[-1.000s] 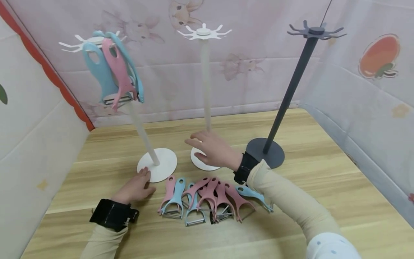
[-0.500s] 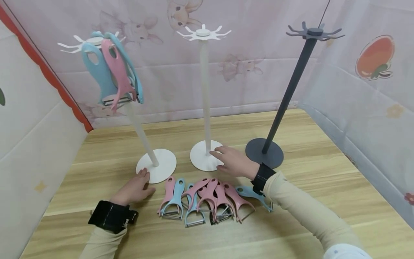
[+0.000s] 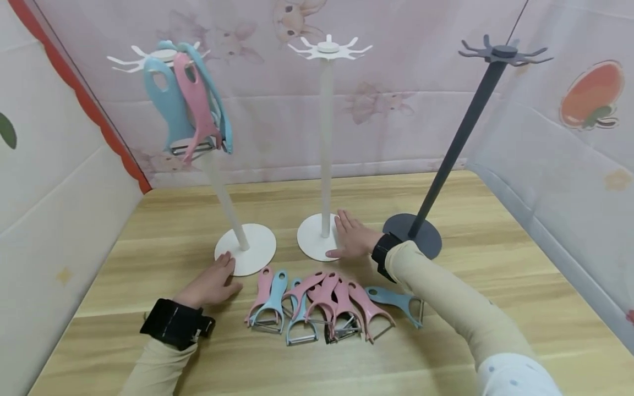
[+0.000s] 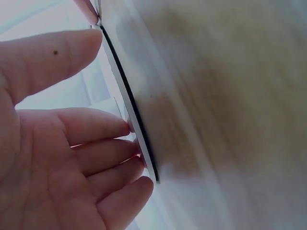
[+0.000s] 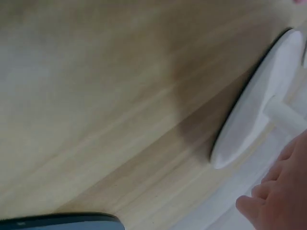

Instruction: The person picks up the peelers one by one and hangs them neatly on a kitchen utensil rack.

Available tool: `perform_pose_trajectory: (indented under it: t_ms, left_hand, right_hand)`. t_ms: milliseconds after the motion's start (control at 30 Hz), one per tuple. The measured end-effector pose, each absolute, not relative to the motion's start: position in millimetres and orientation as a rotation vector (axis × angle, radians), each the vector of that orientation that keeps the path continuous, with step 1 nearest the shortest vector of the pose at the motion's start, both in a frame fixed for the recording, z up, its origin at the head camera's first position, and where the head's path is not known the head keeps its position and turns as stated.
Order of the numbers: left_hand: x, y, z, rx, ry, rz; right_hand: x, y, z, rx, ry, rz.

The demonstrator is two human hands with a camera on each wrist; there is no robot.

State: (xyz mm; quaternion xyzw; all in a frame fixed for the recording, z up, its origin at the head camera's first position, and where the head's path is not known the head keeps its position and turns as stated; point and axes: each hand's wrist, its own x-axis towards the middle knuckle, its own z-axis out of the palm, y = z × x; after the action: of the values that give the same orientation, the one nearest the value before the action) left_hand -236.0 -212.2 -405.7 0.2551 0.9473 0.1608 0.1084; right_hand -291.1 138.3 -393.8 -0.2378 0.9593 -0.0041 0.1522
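Observation:
My left hand (image 3: 212,281) lies with extended fingers on the near-left rim of the left white stand's round base (image 3: 260,247). In the left wrist view, the fingertips meet that base's thin edge (image 4: 125,88). My right hand (image 3: 354,236), fingers extended, is at the right edge of the middle white stand's base (image 3: 312,239); firm contact cannot be told. On the left stand hang blue peelers (image 3: 170,104) and a pink peeler (image 3: 196,104). A row of overlapping pink and blue peelers (image 3: 324,297) lies on the table before the stands.
A dark grey stand (image 3: 455,143) rises at the right, its base (image 3: 433,239) beside my right wrist. Several prongs fan out from the middle stand's top (image 3: 329,49). A single blue peeler (image 3: 393,298) lies near my right forearm. Fabric walls (image 3: 396,137) enclose the table.
My right hand has come down from in front of the middle pole to the right edge of its base. My left hand stays in place. The head view has shifted slightly.

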Motion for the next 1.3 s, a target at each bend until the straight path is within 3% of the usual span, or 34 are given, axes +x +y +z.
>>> perform_pose_trajectory:
  t_ms: [333, 900, 1300]
  left_hand:
    - [-211, -207, -393, 0.906, 2.980, 0.547]
    - [-150, -158, -374, 1.294, 3.011, 0.661]
    - [-153, -151, -381, 1.147, 3.002, 0.575]
  right_hand:
    - [-313, 135, -411, -0.713, 2.715, 0.020]
    - [-311, 133, -414, -0.737, 2.656, -0.120]
    - [-316, 131, -425, -0.701, 2.628, -0.065]
